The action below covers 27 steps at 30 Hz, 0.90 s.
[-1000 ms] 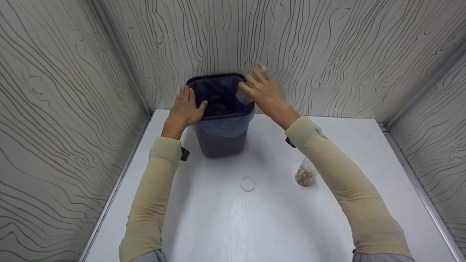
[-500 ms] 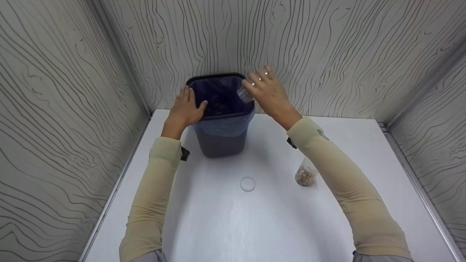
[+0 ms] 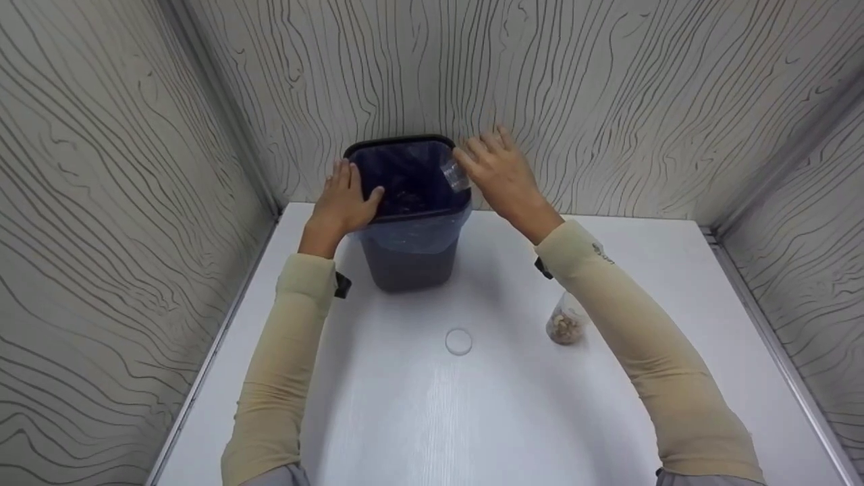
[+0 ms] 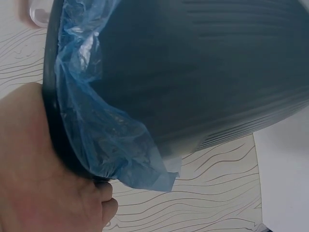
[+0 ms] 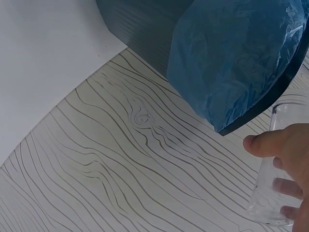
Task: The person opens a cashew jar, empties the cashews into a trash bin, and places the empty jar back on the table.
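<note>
A dark trash can (image 3: 412, 266) lined with a blue plastic bag (image 3: 418, 236) stands at the back of the table. My left hand (image 3: 343, 202) grips its left rim, with the thumb over the opening; in the left wrist view, the fingertips curl by the rim. At the right rim, my right hand (image 3: 503, 177) holds a clear jar (image 5: 265, 181) tilted with its mouth over the can's opening. The jar looks see-through in the right wrist view, with fingers visible behind its wall. What lies deep in the bag is too dark to tell.
On the white table (image 3: 405, 418) lie a round clear lid (image 3: 459, 342), front of the can, and a clear jar of nuts (image 3: 565, 327) standing beside my right forearm. Wood-grain patterned walls (image 3: 607, 101) close off the back and both sides.
The right hand has shifted slightly right with the jar over the can's edge. My left hand, the can, the lid and the jar of nuts stay put.
</note>
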Each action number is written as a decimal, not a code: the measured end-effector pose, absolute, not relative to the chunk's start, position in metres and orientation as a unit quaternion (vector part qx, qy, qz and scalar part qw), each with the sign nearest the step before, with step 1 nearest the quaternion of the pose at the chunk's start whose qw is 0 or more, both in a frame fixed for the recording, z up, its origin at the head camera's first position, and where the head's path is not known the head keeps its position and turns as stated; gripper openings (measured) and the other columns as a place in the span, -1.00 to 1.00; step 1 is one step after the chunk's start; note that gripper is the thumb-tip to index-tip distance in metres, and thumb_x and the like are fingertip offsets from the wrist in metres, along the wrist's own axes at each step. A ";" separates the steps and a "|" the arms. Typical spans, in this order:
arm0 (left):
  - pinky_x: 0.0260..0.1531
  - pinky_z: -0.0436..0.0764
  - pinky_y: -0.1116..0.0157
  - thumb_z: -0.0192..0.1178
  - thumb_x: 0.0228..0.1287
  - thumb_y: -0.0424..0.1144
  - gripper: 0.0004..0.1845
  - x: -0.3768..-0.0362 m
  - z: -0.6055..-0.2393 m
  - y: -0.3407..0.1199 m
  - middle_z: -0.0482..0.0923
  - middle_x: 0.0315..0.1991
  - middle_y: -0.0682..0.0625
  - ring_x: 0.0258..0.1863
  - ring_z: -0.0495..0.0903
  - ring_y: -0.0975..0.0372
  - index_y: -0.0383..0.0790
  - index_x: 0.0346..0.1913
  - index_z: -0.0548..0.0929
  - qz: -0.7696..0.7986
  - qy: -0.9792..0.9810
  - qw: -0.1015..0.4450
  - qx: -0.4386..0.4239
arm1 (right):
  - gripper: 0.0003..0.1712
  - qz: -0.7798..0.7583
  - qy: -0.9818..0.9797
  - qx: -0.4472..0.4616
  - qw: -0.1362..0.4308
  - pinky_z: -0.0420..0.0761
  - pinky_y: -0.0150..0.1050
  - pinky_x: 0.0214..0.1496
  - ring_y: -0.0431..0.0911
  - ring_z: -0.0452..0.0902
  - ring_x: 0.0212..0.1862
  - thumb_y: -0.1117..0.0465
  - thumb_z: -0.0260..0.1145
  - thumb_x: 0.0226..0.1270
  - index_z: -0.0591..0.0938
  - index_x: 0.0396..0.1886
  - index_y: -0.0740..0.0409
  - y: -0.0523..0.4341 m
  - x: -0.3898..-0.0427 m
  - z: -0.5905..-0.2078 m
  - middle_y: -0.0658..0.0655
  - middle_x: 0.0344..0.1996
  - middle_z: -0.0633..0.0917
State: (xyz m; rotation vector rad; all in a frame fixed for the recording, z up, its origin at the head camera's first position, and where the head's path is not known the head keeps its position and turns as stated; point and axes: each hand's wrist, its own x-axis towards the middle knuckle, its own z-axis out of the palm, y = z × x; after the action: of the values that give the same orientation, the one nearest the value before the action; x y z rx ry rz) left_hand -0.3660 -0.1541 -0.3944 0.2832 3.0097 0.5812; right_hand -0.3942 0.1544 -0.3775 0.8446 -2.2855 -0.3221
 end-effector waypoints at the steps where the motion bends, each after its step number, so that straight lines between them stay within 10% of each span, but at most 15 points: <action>1: 0.75 -0.26 -0.06 -0.30 0.74 0.19 -0.10 -0.366 -0.394 -0.154 -0.44 0.75 -0.34 0.76 -0.43 -0.13 -0.45 0.71 -0.25 0.190 0.977 0.031 0.092 | -0.37 -0.122 -0.876 0.324 0.336 0.44 0.24 0.57 0.21 0.55 0.36 0.52 0.39 0.39 0.56 0.41 0.11 0.155 -0.394 -0.378 0.23 0.28 0.65; 27: 0.75 -0.28 -0.07 -0.32 0.74 0.19 -0.11 -0.368 -0.396 -0.156 -0.44 0.74 -0.36 0.76 -0.43 -0.15 -0.46 0.71 -0.26 0.186 0.977 0.033 0.096 | -0.54 -0.070 -0.867 0.295 0.395 0.71 0.10 0.22 0.19 0.71 0.09 0.32 0.50 0.37 0.64 0.23 0.19 0.163 -0.393 -0.386 0.21 0.03 0.77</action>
State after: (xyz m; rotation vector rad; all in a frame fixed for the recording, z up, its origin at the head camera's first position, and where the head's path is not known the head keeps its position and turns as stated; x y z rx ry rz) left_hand -0.3680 -0.1557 -0.3960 0.2968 3.0071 0.5718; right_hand -0.3928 0.1632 -0.3861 0.7485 -2.1981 -0.1780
